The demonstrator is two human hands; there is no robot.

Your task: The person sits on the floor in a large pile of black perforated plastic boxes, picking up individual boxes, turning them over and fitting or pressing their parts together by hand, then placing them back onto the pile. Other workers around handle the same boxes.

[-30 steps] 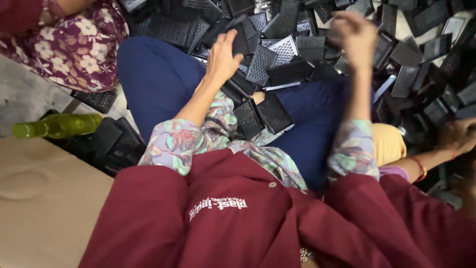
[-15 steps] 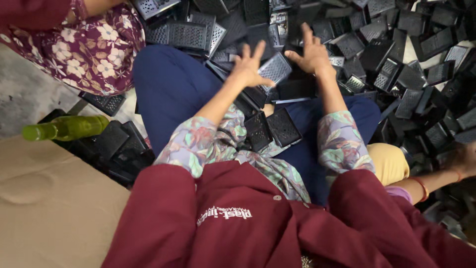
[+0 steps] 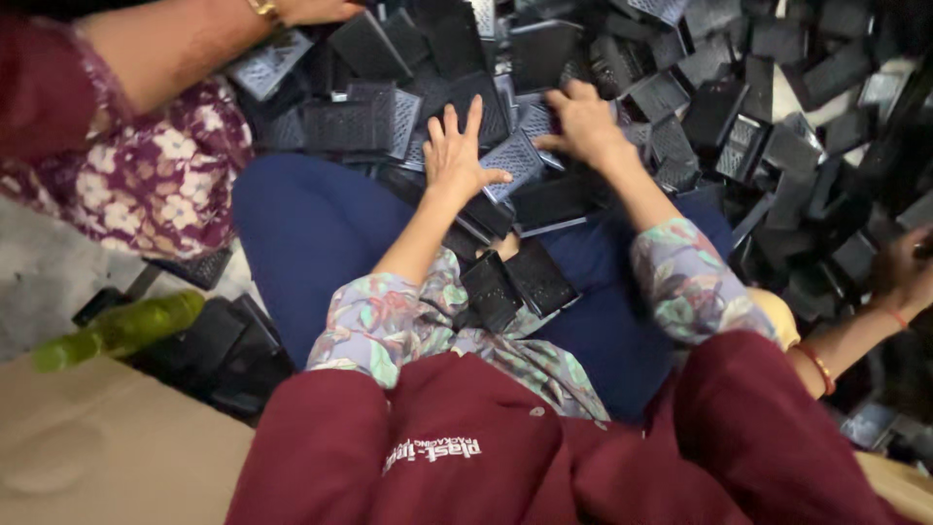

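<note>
At far left a green bottle [image 3: 117,331] lies beside a cardboard sheet [image 3: 97,447]. Above it a co-worker in a floral dress [image 3: 146,185] reaches an arm [image 3: 165,49] over the heap of black grilles [image 3: 680,78], small perforated plastic plates that cover the floor ahead.

The left hand [image 3: 459,156] is spread wide, fingers splayed and palm down, resting on a grille [image 3: 513,160] at the near edge of the heap, just past the blue-clad knees. It grips nothing.

2 more grilles [image 3: 510,285] lie in the lap, touching each other.

The right hand [image 3: 586,124] is curled, its fingertips pressing into the pieces beside that same grille; whether it pinches 1 I cannot tell.

These plates look thin, light and stiff, likely smooth and prone to slide over each other, so taking 1 by its rim between thumb and fingers seems surest; the mesh may flex or crack if squeezed flat.

At far right another person's hand [image 3: 899,272], with a red bangle, reaches into the heap.
</note>
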